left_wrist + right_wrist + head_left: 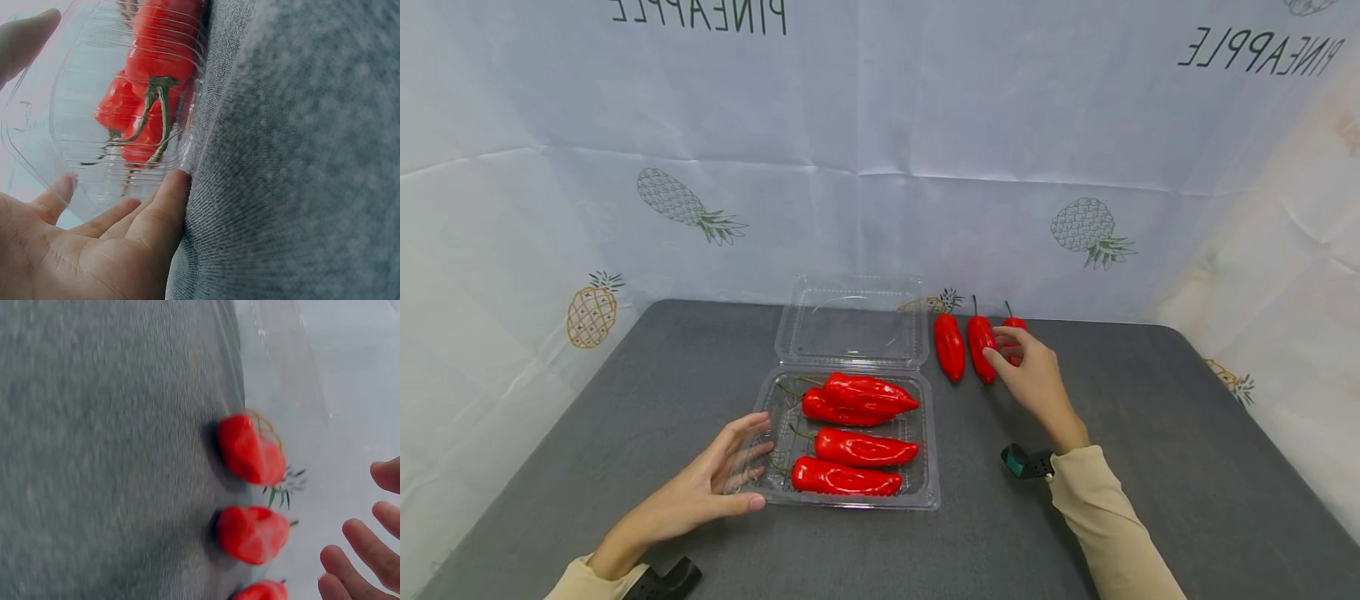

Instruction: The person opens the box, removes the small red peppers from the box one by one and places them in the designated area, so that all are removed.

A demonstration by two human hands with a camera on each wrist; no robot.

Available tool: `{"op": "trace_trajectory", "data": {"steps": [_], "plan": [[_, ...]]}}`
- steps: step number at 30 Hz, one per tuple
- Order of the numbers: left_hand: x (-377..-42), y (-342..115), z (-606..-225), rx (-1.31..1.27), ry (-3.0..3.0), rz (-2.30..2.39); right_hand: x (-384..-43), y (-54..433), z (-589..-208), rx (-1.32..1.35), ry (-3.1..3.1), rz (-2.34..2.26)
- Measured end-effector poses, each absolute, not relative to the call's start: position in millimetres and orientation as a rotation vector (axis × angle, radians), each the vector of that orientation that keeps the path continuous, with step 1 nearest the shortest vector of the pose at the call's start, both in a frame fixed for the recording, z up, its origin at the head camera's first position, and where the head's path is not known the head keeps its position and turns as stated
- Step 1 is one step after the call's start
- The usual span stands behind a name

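Note:
A clear plastic clamshell container [930, 467] holds several red peppers [865, 447] with green stems, laid crosswise. Its lid [850, 325] is folded back, away from me. My left hand [703, 475] rests at the container's left side, fingers spread along the wall and thumb near the front corner. In the left wrist view, the fingertips [178, 181] are right at the ribbed plastic. To the right, my right hand [1033, 375] is over a row of three red peppers, nearest the partly hidden right one [1015, 323]. The right wrist view shows its fingers apart from the peppers [253, 534], holding nothing.
Two more peppers of that row, the left one [950, 347] and the middle one [981, 346], lie right of the lid. The dark grey table [1000, 533] ends at a white cloth [880, 225] printed with pineapples. A wrist device [1026, 461] sits on my right wrist.

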State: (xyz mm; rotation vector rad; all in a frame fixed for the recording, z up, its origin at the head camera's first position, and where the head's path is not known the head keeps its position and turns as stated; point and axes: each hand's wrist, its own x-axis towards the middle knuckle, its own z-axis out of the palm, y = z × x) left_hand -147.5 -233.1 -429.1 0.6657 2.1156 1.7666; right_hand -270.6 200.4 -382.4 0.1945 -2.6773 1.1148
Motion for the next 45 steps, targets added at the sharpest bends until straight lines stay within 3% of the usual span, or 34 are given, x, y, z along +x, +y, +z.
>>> {"op": "trace_trajectory", "data": {"steps": [45], "plan": [[-147, -233, -427, 0.646, 2.126, 1.763, -239, 132, -375, 0.694, -2.702, 1.108]]}}
